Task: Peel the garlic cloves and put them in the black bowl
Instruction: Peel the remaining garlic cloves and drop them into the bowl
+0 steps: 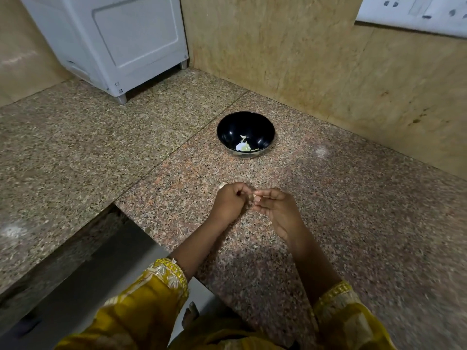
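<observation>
Your left hand and right hand meet low over the speckled desk, fingers of both curled and pinching one small pale garlic clove. Its long axis is too hidden to tell. The black bowl stands straight ahead, well apart, about equally near both hands, with pale pieces at its bottom.

Garlic clove — mostly hidden, too small to make out.
</observation>
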